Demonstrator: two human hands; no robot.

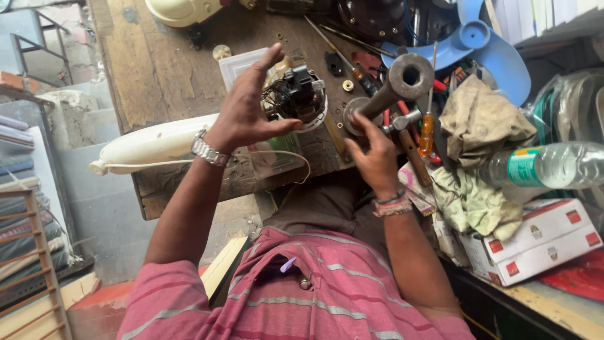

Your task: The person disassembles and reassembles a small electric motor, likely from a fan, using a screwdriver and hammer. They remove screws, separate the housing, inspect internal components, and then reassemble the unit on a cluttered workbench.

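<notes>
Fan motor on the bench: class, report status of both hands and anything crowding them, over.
Left hand open beside fan motor. Right hand on metal pipe tool. Hammer, screwdrivers and rags crowd the right.

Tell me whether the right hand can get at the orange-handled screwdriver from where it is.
Probably yes. The right hand rests at the foot of the metal pipe, and the orange-handled screwdriver lies just beside it on the bench, uncovered, with only a hammer between them.

Pink short-sleeved shirt (pixel 314 296), thin pale stripes, small metal button at placket, light-coloured clip at chest. Dark trousers (pixel 321 204) below. Left hand (pixel 248 110): silver metal link watch (pixel 207 151) on wrist. Right hand (pixel 374 157): band of pink and pale threads (pixel 391 204) at wrist. Forearms bare.
</notes>
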